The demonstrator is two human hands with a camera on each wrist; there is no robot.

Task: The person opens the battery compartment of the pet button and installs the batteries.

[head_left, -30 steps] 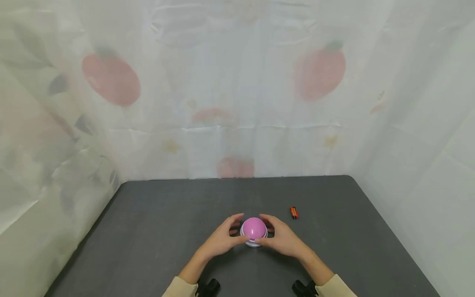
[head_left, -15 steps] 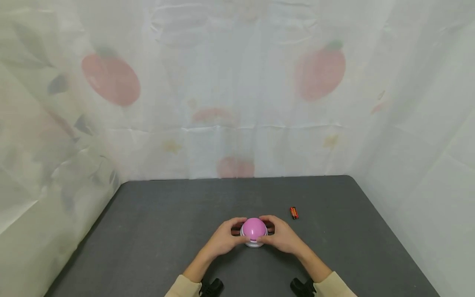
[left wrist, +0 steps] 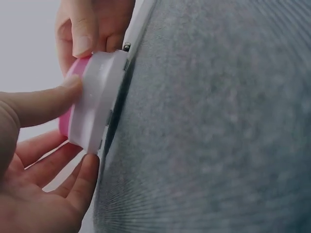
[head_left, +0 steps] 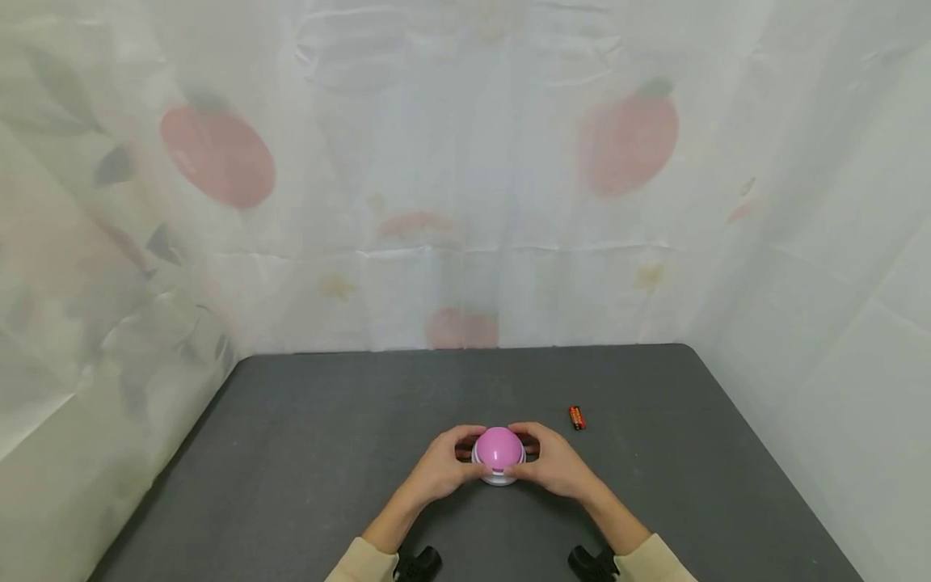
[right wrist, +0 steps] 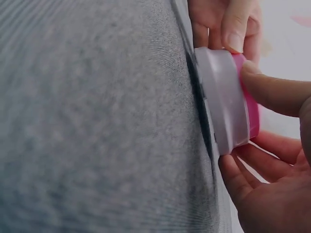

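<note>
A pale curtain printed with faded red fruit hangs round a dark grey desk [head_left: 327,420]. From the head view, your left hand [head_left: 440,467] and right hand [head_left: 556,465] are clamped from either side on the pink dome button [head_left: 498,447], which sits on the desk right between them. A small red battery [head_left: 576,417] lies just beyond your right hand, apart from it.

In the left wrist view, your thumb [left wrist: 46,102] presses the button's white base [left wrist: 95,104] while your other fingers [left wrist: 73,177] curl under its rim. The base looks like hard, smooth plastic, so judge it stiff, light and a little slippery; grip the white ring rather than the pink cap [left wrist: 65,119], which likely gives when pushed.

In the right wrist view, your thumb [right wrist: 274,92] rests where cap and base [right wrist: 223,102] meet, your fingertips [right wrist: 233,177] at the lower rim, and the base appears lifted slightly off the desk on one edge. Keep opposing pressure even so it doesn't squirt out.
</note>
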